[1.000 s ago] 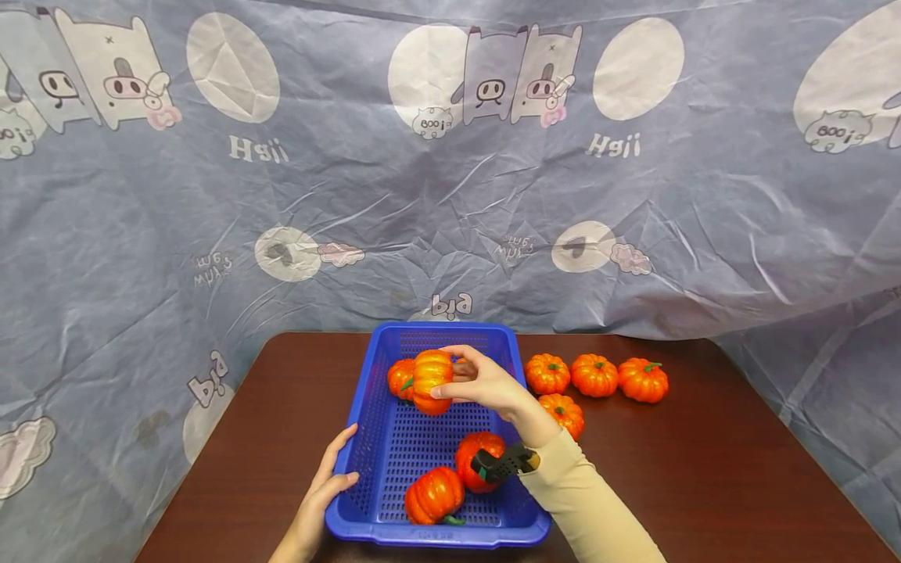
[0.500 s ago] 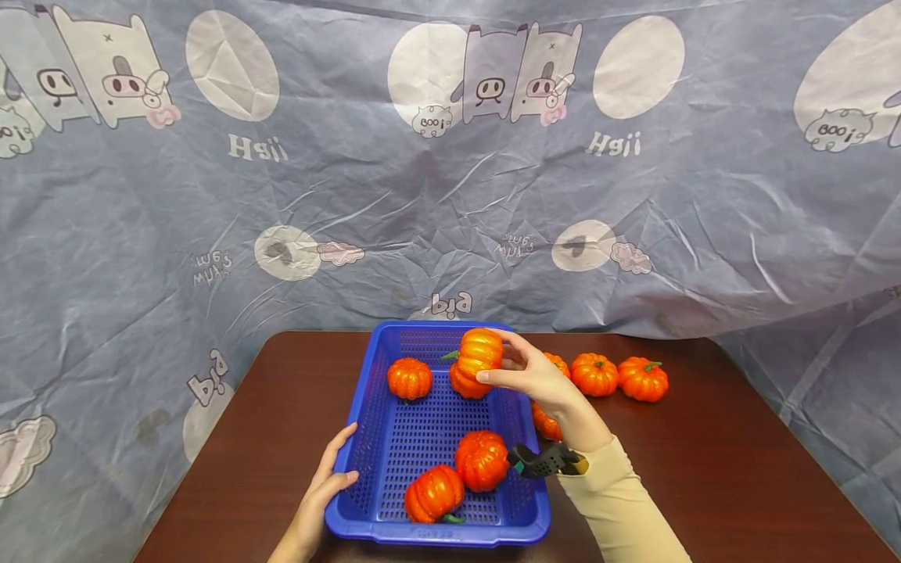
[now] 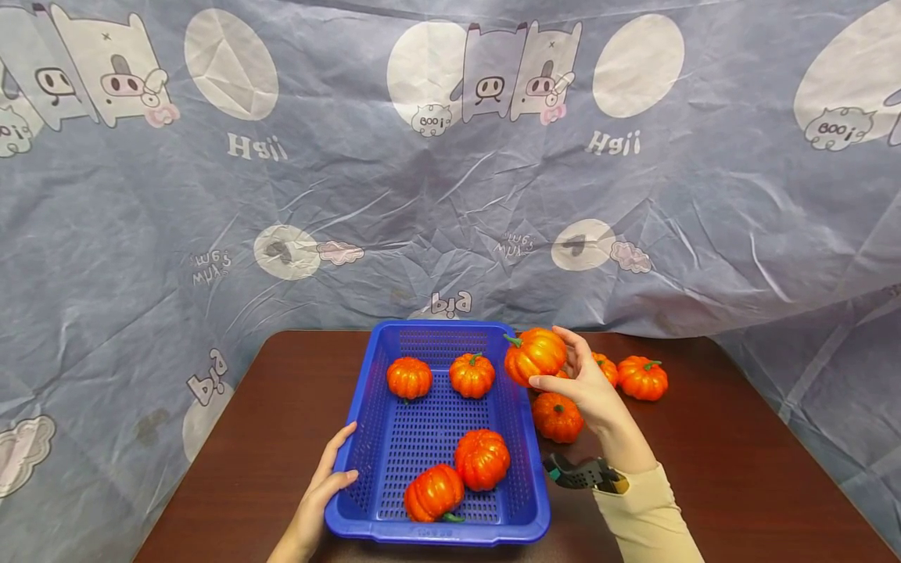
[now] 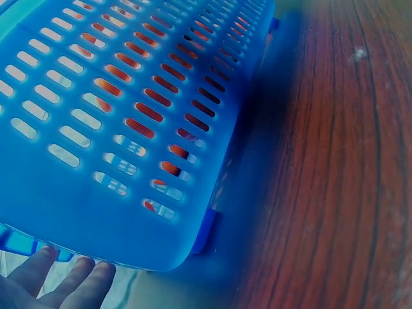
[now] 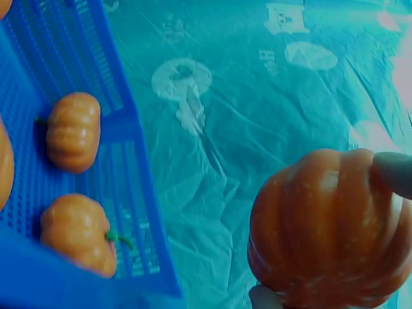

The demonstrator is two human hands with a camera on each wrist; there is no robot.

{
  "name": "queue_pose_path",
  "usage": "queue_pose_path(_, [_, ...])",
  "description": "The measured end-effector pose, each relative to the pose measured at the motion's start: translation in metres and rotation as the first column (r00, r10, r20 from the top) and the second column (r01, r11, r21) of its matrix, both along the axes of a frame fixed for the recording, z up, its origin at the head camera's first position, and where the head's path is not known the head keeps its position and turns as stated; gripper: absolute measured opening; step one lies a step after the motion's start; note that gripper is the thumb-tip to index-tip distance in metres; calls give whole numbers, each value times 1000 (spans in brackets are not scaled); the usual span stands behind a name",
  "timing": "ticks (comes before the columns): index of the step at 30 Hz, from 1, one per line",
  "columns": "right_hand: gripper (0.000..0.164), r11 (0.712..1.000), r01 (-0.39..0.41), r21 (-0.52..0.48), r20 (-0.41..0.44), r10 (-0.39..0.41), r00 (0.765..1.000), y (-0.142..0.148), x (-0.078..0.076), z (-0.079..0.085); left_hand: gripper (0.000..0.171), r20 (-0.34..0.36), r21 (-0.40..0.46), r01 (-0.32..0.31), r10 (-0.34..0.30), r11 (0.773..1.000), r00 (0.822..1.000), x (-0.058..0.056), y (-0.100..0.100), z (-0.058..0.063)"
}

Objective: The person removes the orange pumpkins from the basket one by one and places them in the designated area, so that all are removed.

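Observation:
My right hand holds a small orange pumpkin with a green stem, pinched between thumb and fingers. It hangs over the back right rim of a blue perforated basket, overlapping pumpkins on the table behind it. In the right wrist view the gripped pumpkin fills the lower right, a fingertip on its upper edge. My left hand rests at the basket's left rim, thumb and forefinger extended; the left wrist view shows fingertips against the basket's outside. Several pumpkins lie inside, including a back left one and a front one.
Right of the basket, a pumpkin sits close to its rim, and another pumpkin stands farther right, with others partly hidden by my right hand. The dark wooden table ends at a grey-blue printed cloth behind.
My right hand has carried the pumpkin rightward, from above the basket's back left to beyond its right rim, uncovering the pumpkin at the back right inside. My left hand has stayed put.

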State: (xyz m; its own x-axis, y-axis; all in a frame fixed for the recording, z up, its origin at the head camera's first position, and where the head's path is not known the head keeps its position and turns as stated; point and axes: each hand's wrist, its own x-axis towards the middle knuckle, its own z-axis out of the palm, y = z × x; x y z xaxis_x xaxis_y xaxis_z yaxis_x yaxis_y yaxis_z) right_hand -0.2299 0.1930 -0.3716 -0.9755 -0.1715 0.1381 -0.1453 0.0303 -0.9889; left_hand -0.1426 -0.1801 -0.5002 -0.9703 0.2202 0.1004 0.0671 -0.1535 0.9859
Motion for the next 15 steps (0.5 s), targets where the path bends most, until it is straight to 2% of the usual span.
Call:
queue_pose_path(9, [82, 995, 93, -19, 16, -93, 996, 27, 8, -18, 62, -12, 17, 18, -18, 1000, 1000, 1, 0, 1])
queue_pose_path(15, [85, 985, 173, -27, 75, -170, 982, 44, 11, -33, 62, -6, 21, 24, -24, 999, 1000, 1, 0, 2])
